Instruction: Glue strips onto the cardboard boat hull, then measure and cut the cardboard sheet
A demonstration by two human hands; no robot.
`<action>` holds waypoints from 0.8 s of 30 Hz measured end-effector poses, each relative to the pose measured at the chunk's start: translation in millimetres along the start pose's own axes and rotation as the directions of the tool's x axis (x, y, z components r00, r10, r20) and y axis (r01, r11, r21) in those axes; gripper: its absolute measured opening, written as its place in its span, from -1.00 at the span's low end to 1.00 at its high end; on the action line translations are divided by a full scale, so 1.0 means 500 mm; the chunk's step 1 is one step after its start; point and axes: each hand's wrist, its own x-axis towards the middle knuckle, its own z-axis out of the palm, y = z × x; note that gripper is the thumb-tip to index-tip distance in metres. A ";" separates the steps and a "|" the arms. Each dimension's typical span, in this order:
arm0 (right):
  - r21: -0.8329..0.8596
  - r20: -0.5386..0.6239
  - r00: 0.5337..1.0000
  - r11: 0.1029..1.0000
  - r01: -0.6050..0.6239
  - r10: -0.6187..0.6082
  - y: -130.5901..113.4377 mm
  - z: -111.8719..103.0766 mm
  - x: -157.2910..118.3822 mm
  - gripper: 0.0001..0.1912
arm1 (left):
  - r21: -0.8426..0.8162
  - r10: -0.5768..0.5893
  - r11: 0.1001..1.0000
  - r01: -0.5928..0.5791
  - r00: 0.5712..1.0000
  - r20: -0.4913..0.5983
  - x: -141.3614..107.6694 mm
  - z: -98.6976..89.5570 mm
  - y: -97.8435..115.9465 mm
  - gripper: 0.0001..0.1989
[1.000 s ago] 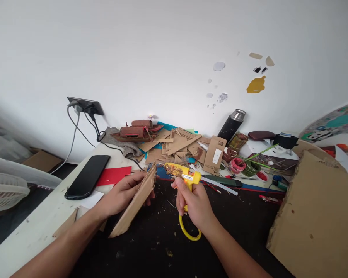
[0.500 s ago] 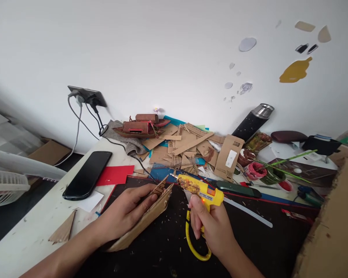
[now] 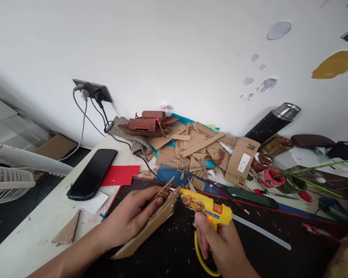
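My left hand is closed on a folded cardboard piece, its thumb and fingers pinching the near walls, with the pointed end tilted up to the right. In my right hand is a yellow hot glue gun, gripped by its handle, with an orange light glowing near my thumb. The gun's metal nozzle lies between the cardboard walls at the pointed end. A translucent glue stick juts from its back. The yellow cord loops below; part of the handle is hidden by my fingers.
Behind my hands lie cardboard scraps and two brown model boats. A phone lies left on red card. Paint jars, a green cutter and a black flask are at right.
The glue gun's nozzle has moved from just beyond the cardboard's tip to between its walls. My left hand still holds the cardboard. The view has shifted so the scene sits differently.
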 end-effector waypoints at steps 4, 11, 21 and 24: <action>-0.040 0.072 0.997 0.999 -0.027 0.030 -0.014 -0.008 -0.002 -0.26 | -0.016 0.000 1.000 0.000 1.000 0.005 0.000 0.002 -0.002 -0.67; -0.082 0.111 0.994 0.997 0.001 0.008 -0.016 -0.017 -0.004 -0.25 | -0.049 0.000 0.999 0.001 1.000 0.021 0.003 0.002 0.002 -0.66; -0.104 0.067 0.998 0.995 0.011 -0.004 -0.012 -0.016 -0.005 -0.26 | -0.064 0.000 0.998 0.000 1.000 0.005 0.005 0.009 -0.002 -0.60; -0.095 0.023 1.000 0.995 0.012 -0.010 -0.017 -0.010 -0.010 -0.25 | -0.073 0.006 0.997 -0.006 1.000 0.009 0.006 0.009 -0.001 -0.59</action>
